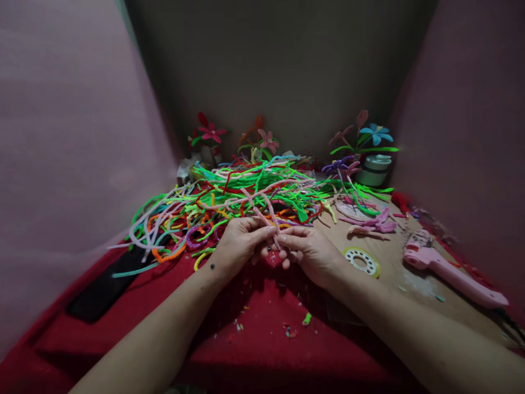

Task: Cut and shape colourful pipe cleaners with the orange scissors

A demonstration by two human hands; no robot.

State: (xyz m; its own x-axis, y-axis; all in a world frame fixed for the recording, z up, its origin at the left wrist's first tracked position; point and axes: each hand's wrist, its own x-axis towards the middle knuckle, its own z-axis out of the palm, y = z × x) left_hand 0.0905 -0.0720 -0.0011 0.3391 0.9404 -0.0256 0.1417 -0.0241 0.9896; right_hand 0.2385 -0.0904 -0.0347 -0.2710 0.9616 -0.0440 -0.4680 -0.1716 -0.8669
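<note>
A pale pink pipe cleaner point(272, 211) is pinched between my two hands, its strands crossing just above the fingers and pointing away from me. My left hand point(243, 238) grips it with thumb and forefinger from the left. From the right, my right hand point(304, 245) closes on it with the fingertips, close to the left ones. Whether it is one folded piece or two pieces I cannot tell. Directly behind the hands lies a large heap of pipe cleaners point(254, 183), mostly green, with red, white, orange and purple ones mixed in.
On the red cloth point(262, 339) lie small fuzzy scraps. A dark phone-like slab point(98, 290) is at left. To the right, a cardboard sheet point(394, 268) bears a tape roll point(361, 262) and a pink glue gun point(455, 273). Fuzzy flowers point(376, 134) and a lidded pot point(374, 169) stand behind.
</note>
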